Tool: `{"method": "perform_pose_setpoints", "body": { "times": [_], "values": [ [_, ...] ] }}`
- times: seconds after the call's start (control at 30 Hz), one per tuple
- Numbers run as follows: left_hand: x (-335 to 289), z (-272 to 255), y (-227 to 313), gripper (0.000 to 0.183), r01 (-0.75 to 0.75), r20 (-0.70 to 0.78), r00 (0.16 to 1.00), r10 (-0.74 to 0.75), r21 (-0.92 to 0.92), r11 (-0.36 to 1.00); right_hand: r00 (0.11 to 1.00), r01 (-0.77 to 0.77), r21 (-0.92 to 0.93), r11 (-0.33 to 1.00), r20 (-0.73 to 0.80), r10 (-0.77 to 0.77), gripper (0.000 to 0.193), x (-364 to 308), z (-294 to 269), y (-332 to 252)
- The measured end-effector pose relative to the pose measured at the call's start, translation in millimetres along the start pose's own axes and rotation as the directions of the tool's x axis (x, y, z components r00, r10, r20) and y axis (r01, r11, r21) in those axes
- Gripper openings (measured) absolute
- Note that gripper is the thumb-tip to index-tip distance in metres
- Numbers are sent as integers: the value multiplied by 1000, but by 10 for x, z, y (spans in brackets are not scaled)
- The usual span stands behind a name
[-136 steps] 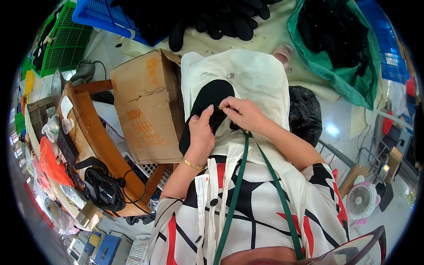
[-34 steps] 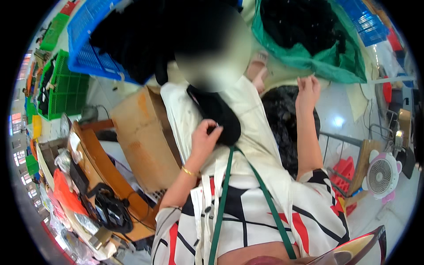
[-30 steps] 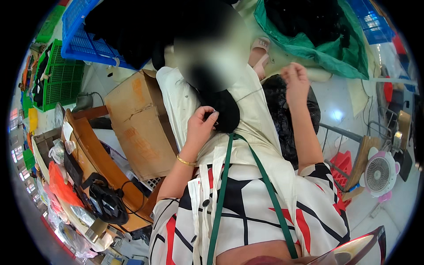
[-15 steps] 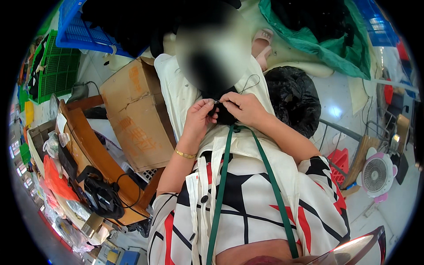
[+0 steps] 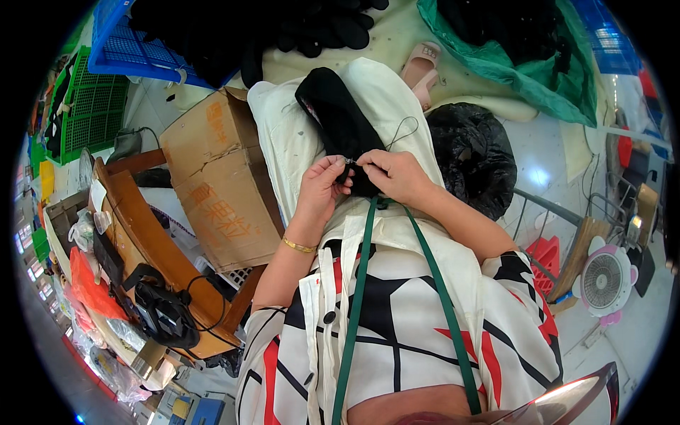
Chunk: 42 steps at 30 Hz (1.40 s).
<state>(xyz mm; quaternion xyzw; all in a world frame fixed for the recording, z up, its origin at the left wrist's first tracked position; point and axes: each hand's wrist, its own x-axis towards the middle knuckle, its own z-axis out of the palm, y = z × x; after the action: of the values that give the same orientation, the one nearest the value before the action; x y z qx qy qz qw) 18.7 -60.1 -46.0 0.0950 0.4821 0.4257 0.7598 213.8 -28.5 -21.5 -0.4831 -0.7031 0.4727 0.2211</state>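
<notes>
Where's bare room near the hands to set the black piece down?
Free: cream lap cloth between black fabric piece and cardboard box. Crowded: left hand and right hand meet at its lower end; black bag alongside.

Looks like a small garment workshop, probably piecework sewing. Evidence: heaps of black fabric pieces (image 5: 212, 28) piled in a blue plastic crate (image 5: 131, 53), green perforated plastic crate (image 5: 92, 106), worn brown cardboard box (image 5: 219, 188), full black bin bag (image 5: 471, 156), green plastic sack (image 5: 531, 64), cluttered wooden bench (image 5: 152, 248), small white desk fan (image 5: 605, 280).
</notes>
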Motion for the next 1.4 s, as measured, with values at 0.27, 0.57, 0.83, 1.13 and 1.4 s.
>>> {"method": "perform_pose_setpoints", "body": {
  "times": [0.27, 0.57, 0.83, 1.13, 1.4],
  "values": [
    [-13, 4, -30, 17, -37, -24, 999, 36, -9, 999, 998, -55, 48, 997, 31, 53, 16, 31, -4, -25],
    [-50, 61, -48, 17, -139, -43, 989, 143, 85, 987, 901, -425, 311, 850, 236, 364, 15, 66, -43, -90],
    [-91, 111, 2, 16, -168, -35, 983, 181, 235, 957, 873, -481, 293, 827, 246, 421, 17, 127, -4, -109],
    [-120, 120, 26, 12, -119, -9, 990, 138, 449, 885, 946, -302, 152, 941, 169, 277, 21, 103, 58, -83],
    [-139, 120, -10, 11, -149, 50, 989, 140, 298, 943, 838, -255, 88, 963, 517, 175, 35, 345, -394, -334]
  ]
}}
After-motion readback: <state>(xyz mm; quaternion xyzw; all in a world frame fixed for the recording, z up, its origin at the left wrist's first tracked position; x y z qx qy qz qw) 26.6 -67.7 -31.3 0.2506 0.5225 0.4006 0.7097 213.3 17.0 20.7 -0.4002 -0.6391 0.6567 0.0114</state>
